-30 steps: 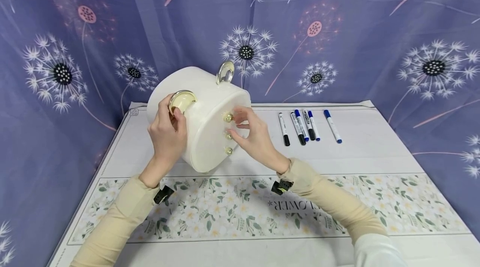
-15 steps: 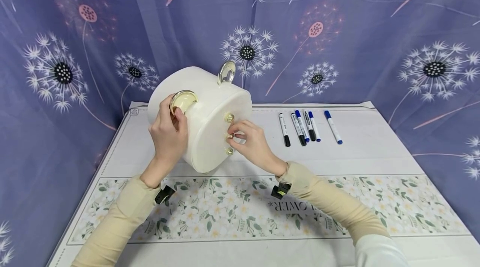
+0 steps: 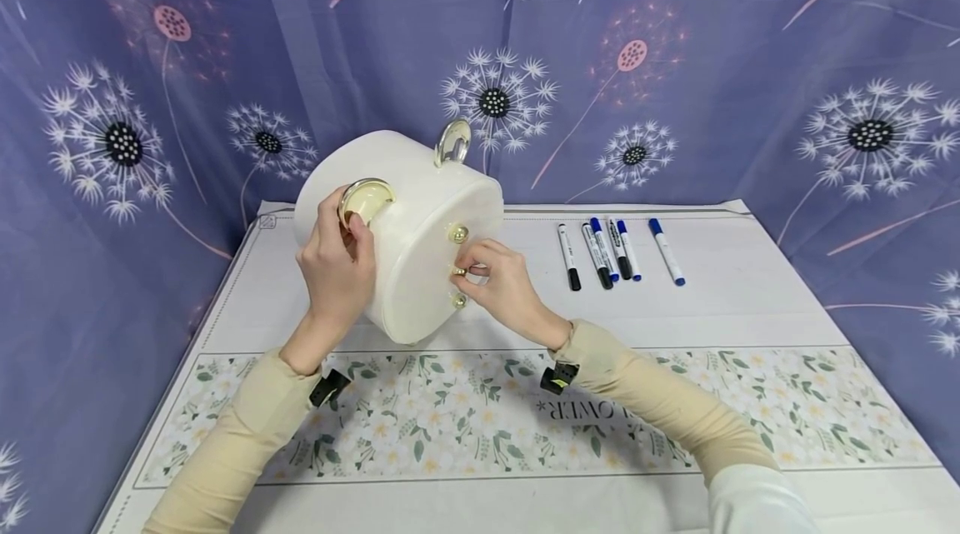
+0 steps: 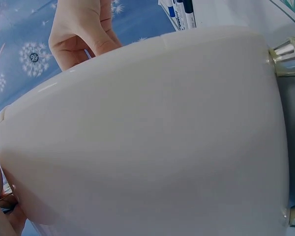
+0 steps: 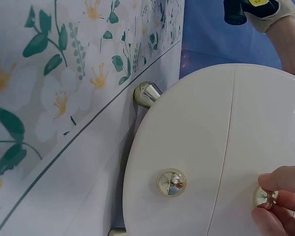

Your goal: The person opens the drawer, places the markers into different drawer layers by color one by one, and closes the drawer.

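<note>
Head view showed the left hand (image 3: pixel 333 263) at centre-left, fingers clamped on a gold handle (image 3: pixel 378 199), and the right hand (image 3: pixel 498 288) mid-frame, pinching the middle gold knob (image 5: pixel 262 197). Behind, left of centre, sat the white container (image 3: pixel 416 284); bracing it firmly seemed wise against twisting.

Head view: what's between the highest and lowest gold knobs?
In the head view, a third gold knob sits there, pinched by the right hand.

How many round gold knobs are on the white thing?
3, in a row on its flat face: top knob, middle knob pinched by the right hand, and bottom knob. Others could hide on the far side.
</note>
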Available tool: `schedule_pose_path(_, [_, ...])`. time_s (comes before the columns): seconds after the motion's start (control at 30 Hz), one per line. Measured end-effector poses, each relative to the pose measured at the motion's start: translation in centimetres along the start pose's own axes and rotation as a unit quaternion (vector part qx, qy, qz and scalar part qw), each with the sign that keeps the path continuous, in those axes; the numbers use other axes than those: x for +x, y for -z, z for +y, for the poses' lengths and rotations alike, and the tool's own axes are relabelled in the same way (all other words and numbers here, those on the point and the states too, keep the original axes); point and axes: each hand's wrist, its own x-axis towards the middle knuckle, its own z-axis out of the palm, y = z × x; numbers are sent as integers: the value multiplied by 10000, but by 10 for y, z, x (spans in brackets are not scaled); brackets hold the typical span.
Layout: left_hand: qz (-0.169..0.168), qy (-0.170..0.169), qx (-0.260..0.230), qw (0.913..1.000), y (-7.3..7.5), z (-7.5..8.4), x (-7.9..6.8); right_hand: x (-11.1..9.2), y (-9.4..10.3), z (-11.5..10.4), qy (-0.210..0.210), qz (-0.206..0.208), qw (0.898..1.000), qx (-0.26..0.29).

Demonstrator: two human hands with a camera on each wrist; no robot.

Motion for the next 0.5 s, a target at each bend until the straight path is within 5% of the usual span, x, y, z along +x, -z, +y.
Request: schedule_pose_path(0.5, [-17,-43,-7,10000,1,-1,1,-1,0,-2,-17,-88,9998,-172])
